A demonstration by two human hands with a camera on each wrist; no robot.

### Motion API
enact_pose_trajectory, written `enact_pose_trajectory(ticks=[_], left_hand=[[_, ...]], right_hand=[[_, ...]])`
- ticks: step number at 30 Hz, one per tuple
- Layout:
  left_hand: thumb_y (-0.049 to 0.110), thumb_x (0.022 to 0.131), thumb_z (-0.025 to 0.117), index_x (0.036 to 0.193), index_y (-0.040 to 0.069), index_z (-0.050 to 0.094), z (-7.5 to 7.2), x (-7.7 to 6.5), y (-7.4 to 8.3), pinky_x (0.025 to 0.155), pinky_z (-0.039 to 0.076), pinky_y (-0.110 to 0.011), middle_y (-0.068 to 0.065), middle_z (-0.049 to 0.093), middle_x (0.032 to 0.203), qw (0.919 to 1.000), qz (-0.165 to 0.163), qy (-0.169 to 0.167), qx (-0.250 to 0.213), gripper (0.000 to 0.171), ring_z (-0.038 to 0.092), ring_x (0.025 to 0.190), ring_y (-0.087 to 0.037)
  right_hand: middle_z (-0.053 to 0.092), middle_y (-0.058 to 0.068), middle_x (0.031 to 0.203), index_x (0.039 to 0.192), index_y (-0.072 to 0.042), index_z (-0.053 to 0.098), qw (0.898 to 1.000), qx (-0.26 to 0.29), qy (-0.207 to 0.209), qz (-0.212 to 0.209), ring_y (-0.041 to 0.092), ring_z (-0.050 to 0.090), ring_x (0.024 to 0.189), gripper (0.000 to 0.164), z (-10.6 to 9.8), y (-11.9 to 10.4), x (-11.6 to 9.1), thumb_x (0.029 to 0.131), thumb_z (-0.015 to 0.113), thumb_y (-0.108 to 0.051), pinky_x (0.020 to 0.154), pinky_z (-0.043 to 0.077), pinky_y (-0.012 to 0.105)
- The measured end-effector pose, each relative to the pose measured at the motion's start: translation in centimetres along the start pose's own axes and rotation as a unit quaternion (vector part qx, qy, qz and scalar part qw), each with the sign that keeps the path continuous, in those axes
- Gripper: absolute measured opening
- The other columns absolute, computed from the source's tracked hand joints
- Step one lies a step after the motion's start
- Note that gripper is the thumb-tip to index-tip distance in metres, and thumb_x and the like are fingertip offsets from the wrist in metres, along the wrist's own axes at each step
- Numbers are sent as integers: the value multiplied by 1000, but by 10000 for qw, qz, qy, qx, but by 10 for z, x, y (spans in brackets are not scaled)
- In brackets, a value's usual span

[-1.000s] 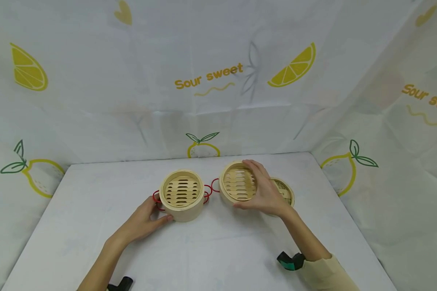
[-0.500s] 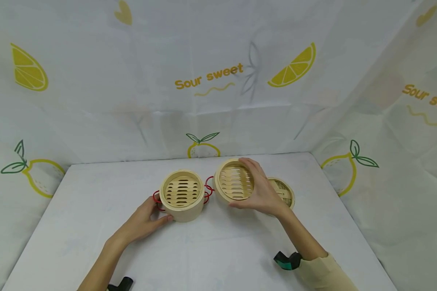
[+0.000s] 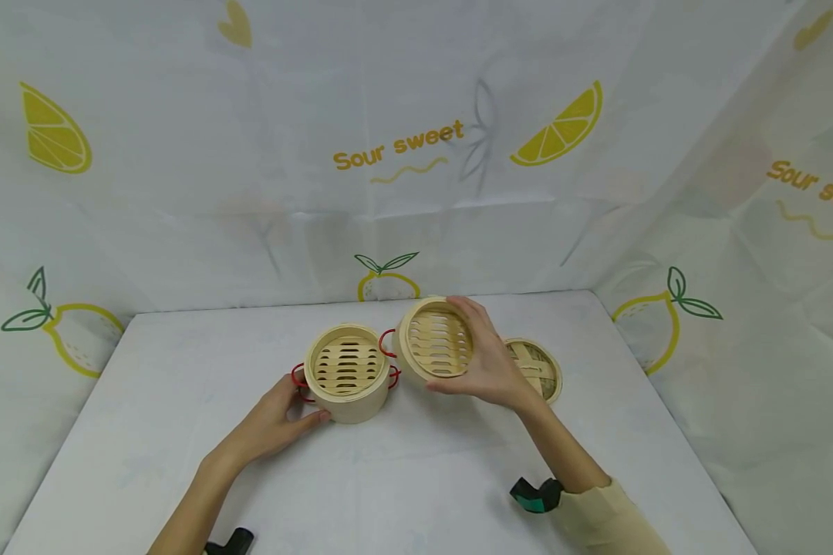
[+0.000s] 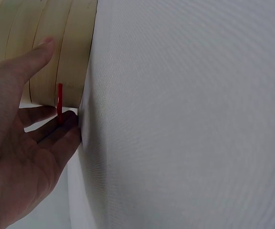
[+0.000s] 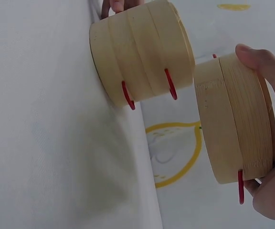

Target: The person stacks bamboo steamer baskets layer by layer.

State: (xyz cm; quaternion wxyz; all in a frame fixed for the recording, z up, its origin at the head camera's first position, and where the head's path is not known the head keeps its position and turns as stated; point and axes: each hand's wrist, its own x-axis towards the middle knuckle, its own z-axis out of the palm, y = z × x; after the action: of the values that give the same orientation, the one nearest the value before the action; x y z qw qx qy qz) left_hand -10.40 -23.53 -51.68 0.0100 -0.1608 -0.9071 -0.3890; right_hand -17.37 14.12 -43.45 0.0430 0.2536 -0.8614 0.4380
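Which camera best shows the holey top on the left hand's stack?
The head view: it looks down on the stack, so its slats show. Left wrist shows its side and one red handle; right wrist, its side and two handles; neither shows slats.

back sheet: "Sour sweet" | right-side sheet: "Sour swe", cut off by frame edge

A lemon-printed backdrop hangs behind the white table.
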Motion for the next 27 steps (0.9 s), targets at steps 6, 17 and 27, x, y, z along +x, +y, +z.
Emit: enact_pose_trajectory(ticks=[6, 17, 27], left_hand=[[32, 94, 88, 154, 6, 50, 0, 0, 1, 108, 60, -47, -2, 70, 133, 10000, -4, -7, -6, 76, 65, 122, -16], [33, 94, 88, 152, 7, 51, 0, 1, -1, 106, 60, -45, 0, 70, 131, 10000, 4, 9, 50, 74, 65, 120, -13], [34, 94, 87, 152, 8, 52, 0, 1, -2, 106, 59, -45, 1, 69, 131, 9999, 47, 20, 86, 72, 63, 120, -12]], right_hand=[[36, 9, 171, 168, -16, 34, 10000, 40, 12, 2, 34, 37, 160, 132, 5, -4, 3, 60, 107, -36, 131, 33, 65], [36, 7, 171, 168, -21, 33, 9977, 674, 23, -76, 32, 39, 158, 131, 17, -8, 6, 61, 108, -27, 131, 33, 63], [35, 6, 171, 168, -25, 33, 9941, 1076, 86, -103, 32, 40, 157, 130, 27, -12, 8, 61, 107, -21, 131, 32, 62]])
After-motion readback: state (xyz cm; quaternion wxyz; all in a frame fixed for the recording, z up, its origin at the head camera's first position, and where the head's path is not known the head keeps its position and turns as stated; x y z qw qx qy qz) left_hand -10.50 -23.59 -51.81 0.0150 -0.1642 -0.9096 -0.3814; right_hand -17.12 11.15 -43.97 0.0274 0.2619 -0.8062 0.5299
